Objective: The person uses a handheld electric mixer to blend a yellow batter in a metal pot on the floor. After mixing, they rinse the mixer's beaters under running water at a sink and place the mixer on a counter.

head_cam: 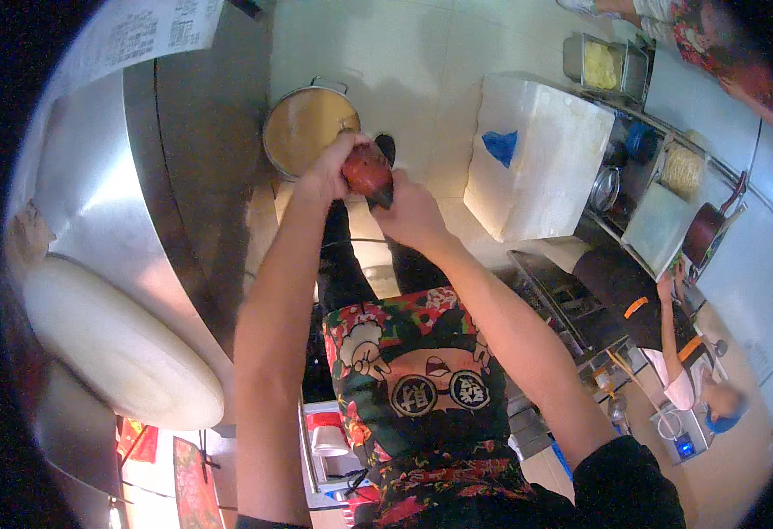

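Both hands are raised together out in front of me. My left hand [329,173] is closed around a rounded, reddish object [366,169], perhaps a root vegetable; blur keeps me from naming it surely. My right hand [410,210] meets it from the other side, fingers curled on a small dark object [381,196] at the red thing's lower end. I cannot tell whether this is a tool or part of the red piece. Below and beyond my left hand, a large round metal pot [308,125] with a tan interior stands on the floor.
A steel counter [105,159] with a thick round pale board [122,344] runs along my left. At right stands a white foam box [545,155]. Behind it, a worktop carries a white cutting board [654,228] and a pan [704,231]. A co-worker [651,311] works there; another person [710,46] is at top right.
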The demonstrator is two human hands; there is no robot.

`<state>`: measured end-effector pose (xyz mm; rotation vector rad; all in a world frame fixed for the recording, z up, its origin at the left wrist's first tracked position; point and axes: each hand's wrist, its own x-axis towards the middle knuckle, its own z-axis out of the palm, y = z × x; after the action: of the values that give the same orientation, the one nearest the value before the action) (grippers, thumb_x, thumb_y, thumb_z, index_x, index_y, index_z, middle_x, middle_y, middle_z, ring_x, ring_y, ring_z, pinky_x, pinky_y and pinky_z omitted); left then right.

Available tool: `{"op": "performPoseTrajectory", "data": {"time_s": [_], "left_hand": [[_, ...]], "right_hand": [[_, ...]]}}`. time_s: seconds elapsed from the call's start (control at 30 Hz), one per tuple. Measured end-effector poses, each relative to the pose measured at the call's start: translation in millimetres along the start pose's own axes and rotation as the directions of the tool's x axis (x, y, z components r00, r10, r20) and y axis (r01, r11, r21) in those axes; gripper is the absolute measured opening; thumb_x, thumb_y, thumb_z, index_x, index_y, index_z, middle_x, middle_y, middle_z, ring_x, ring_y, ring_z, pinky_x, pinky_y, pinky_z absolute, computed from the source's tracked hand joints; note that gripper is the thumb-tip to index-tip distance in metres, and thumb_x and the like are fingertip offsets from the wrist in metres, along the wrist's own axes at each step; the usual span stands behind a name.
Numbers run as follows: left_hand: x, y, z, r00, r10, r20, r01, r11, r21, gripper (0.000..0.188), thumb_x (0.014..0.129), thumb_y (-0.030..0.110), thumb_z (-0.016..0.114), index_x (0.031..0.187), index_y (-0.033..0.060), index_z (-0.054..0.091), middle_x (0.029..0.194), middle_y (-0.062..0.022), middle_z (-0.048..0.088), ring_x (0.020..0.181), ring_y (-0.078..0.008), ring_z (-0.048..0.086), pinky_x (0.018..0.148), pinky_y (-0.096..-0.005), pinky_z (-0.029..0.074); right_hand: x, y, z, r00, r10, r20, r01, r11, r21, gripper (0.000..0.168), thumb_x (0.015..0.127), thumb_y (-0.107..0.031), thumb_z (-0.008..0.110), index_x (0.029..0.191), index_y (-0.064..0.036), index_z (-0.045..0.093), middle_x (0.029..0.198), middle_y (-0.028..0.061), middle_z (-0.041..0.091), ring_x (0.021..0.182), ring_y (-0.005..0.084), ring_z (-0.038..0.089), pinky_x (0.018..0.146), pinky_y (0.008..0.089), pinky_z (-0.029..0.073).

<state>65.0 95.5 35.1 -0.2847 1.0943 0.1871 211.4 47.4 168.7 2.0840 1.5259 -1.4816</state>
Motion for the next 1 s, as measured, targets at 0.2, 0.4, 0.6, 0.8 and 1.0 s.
{"op": "performPoseTrajectory", "data": {"time_s": [0.2,0.4,0.6,0.8,1.0], "left_hand": [[-17.4,68.5,-17.0,0.989,0.059,-0.138,-0.057,0.998,0.016,0.04,0.083,0.036,0.075,0.113,0.0138,0.062,0.103,-0.0096,0.07,0.089,-0.0292,0.07,0.082,-0.054,0.058],[-47.6,50.0,-53.9,0.982,0.123,-0.146,-0.138,0.985,-0.103,0.042,0.083,0.029,0.076,0.116,0.0099,0.059,0.107,-0.0108,0.068,0.093,-0.0303,0.069,0.082,-0.0517,0.059],[-79.3,-29.4,-92.6,0.967,0.125,-0.22,-0.179,0.953,-0.246,0.039,0.086,0.02,0.073,0.119,0.0092,0.056,0.107,-0.0108,0.067,0.092,-0.029,0.069,0.08,-0.0478,0.061],[-98.8,-87.9,-67.7,0.919,0.231,-0.321,-0.297,0.939,-0.175,0.056,0.086,0.014,0.069,0.135,0.0163,0.043,0.114,-0.0101,0.061,0.094,-0.0293,0.067,0.077,-0.0473,0.061],[-77.4,-111.9,-25.5,0.923,0.175,-0.342,-0.217,0.972,-0.087,0.044,0.087,0.016,0.067,0.125,0.0152,0.046,0.102,-0.0103,0.062,0.087,-0.0271,0.066,0.075,-0.045,0.061]], "right_hand": [[34.0,-52.4,9.1,0.99,-0.093,-0.109,0.101,0.993,0.065,0.046,0.075,-0.019,0.072,0.109,0.006,0.053,0.08,0.0276,0.067,0.082,0.0485,0.068,0.075,0.0527,0.056],[30.5,-54.5,41.7,0.967,-0.244,-0.066,0.251,0.959,0.128,0.059,0.073,-0.017,0.071,0.122,0.006,0.049,0.077,0.0273,0.067,0.075,0.0484,0.067,0.073,0.0535,0.057],[-24.4,-52.8,62.0,0.974,-0.116,0.194,0.107,0.993,0.054,0.058,0.075,-0.019,0.078,0.119,0.002,0.047,0.089,0.0278,0.069,0.089,0.0488,0.067,0.078,0.0539,0.055],[-70.7,-33.4,61.5,0.965,-0.079,0.251,0.075,0.997,0.024,0.057,0.076,-0.02,0.08,0.116,0.002,0.047,0.091,0.0283,0.069,0.089,0.0481,0.068,0.077,0.054,0.056],[-86.1,6.3,46.6,0.967,0.011,0.254,0.002,0.999,-0.051,0.057,0.077,-0.019,0.077,0.12,0.003,0.047,0.092,0.0288,0.069,0.09,0.0485,0.068,0.079,0.0552,0.055]]}}
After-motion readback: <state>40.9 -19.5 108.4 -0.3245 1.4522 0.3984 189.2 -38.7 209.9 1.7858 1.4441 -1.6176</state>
